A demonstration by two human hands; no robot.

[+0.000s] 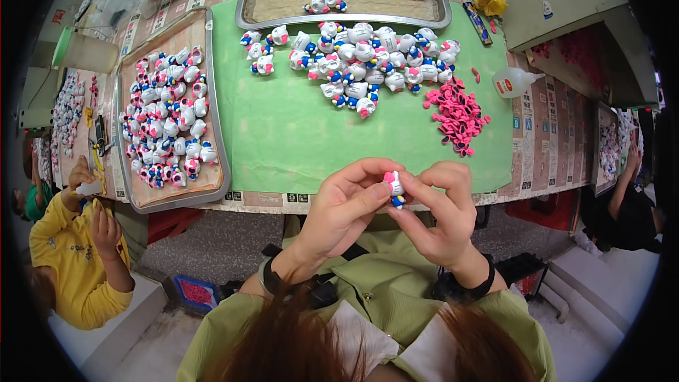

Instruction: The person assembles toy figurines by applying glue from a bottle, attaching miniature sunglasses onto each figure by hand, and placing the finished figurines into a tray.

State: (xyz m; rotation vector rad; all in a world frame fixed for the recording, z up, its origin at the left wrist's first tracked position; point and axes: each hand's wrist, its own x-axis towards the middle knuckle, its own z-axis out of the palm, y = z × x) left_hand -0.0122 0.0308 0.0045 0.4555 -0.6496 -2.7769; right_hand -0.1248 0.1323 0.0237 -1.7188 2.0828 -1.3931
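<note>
Between my two hands, just over the table's near edge, is a small white, pink and blue toy figurine. The fingers of my left hand pinch it from one side, and my right hand grips it from the other. Beyond them, on a green mat, lies a heap of similar white figurines with blue and pink parts. To the right of that heap is a pile of small pink and black pieces.
On the left stands a metal tray full of figurines; another tray at the back holds several. A squeeze bottle, a blue tube and a yellow crumpled item lie right. A person in yellow works at left.
</note>
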